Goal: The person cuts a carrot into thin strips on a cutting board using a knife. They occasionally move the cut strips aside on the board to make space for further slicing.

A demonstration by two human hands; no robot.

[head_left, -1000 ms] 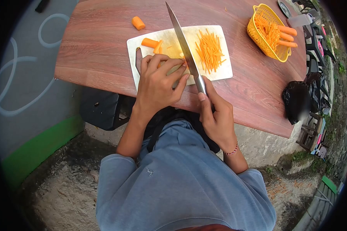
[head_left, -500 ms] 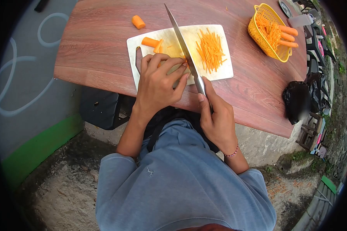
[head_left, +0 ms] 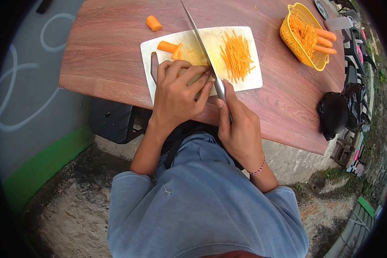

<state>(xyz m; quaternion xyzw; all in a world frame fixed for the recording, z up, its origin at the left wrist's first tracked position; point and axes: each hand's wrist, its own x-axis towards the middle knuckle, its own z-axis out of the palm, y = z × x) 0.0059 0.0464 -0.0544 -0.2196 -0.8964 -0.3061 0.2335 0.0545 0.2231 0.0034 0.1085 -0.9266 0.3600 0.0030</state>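
Observation:
My right hand [head_left: 241, 122] is closed round the handle of a long kitchen knife [head_left: 201, 41], its blade pointing away from me across a white cutting board [head_left: 253, 77]. Beside the blade, my left hand [head_left: 178, 92] has its fingers bent and pressed down on carrot at the board's near side; the fingers cover most of it. A carrot chunk [head_left: 167, 46] and a cut carrot slice [head_left: 176, 51] lie just beyond the left fingers. Right of the blade, a pile of carrot strips [head_left: 237, 56] rests on the board.
A carrot stub [head_left: 153, 23] lies on the wooden table [head_left: 103, 56] behind the board. At the right, a yellow basket [head_left: 289, 39] holds carrot shreds and whole carrots [head_left: 325, 42]. A black plastic bag [head_left: 332, 114] is by the table's right edge, with a black stool [head_left: 109, 120] below left.
The knife and my right hand have shifted slightly left, bringing the blade closer to my left fingertips. My left hand stays almost in place. The carrot pile looks the same.

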